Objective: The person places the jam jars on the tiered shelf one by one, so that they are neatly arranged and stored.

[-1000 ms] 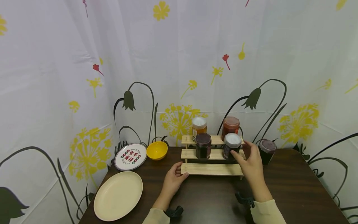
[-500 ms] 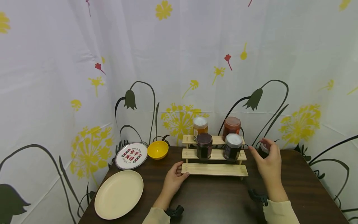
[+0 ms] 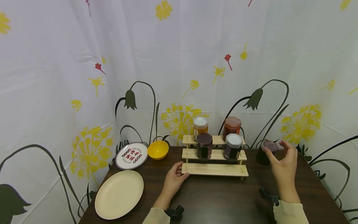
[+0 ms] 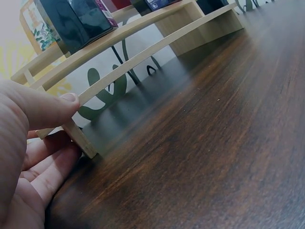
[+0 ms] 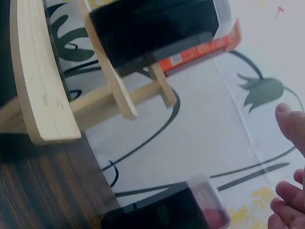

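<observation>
A three-tier wooden display stand stands on the dark table. My left hand pinches the left end of its lowest tier, the thumb on top and the fingers curled below. On the middle tier sit a dark-lidded jar and a white-lidded dark jar. Behind them, the top tier bears a white-lidded amber jar and a red jar. Right of the stand, my right hand is spread beside another dark jar; a gap shows between them in the right wrist view.
At the left lie a cream oval plate and a white plate with red lettering. A yellow bowl stands near the white plate. Close behind the table hangs a flower-printed curtain.
My right hand has left the white-lidded jar on the middle tier and moved right to the dark jar beside the stand. The left hand keeps its grip on the stand.
</observation>
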`<state>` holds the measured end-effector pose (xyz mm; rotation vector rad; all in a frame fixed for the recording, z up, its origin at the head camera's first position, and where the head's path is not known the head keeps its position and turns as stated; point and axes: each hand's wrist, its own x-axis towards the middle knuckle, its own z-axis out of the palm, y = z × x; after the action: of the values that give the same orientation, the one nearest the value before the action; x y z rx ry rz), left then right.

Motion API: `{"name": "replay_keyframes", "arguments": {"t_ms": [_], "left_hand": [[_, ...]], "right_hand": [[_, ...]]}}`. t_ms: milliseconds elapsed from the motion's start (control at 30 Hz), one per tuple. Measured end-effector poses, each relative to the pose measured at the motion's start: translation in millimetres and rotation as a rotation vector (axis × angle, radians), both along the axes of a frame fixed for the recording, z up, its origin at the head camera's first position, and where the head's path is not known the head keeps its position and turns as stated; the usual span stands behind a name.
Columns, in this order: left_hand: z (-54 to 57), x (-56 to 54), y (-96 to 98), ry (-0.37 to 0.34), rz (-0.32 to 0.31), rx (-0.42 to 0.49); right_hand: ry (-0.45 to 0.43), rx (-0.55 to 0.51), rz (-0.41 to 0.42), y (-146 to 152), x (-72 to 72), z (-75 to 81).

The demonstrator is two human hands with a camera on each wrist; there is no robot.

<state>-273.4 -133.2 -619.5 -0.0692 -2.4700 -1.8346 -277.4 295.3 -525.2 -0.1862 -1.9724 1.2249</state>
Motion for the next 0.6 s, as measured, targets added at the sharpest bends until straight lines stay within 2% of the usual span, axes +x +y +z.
{"name": "replay_keyframes", "arguments": {"t_ms": [133, 367, 533, 600], "left_hand": [[0.2, -0.4, -0.1, 0.001, 0.007, -0.003], [-1.1, 1.4, 0.4, -0.014, 0.003, 0.012], [0.4, 1.7, 0.9, 0.001, -0.002, 0.027], [1.1, 1.2, 0.5, 0.004, -0.004, 0.028]], "right_hand": [[-0.038, -0.069, 0.022, 4.9, -7.1, -8.9], [-0.151, -0.183, 0.041, 14.0, -20.0, -42.5], [-0.259, -0.359, 0.115, 20.1, -26.7, -65.7], [-0.276, -0.427, 0.144, 21.3, -28.7, -72.8]]}}
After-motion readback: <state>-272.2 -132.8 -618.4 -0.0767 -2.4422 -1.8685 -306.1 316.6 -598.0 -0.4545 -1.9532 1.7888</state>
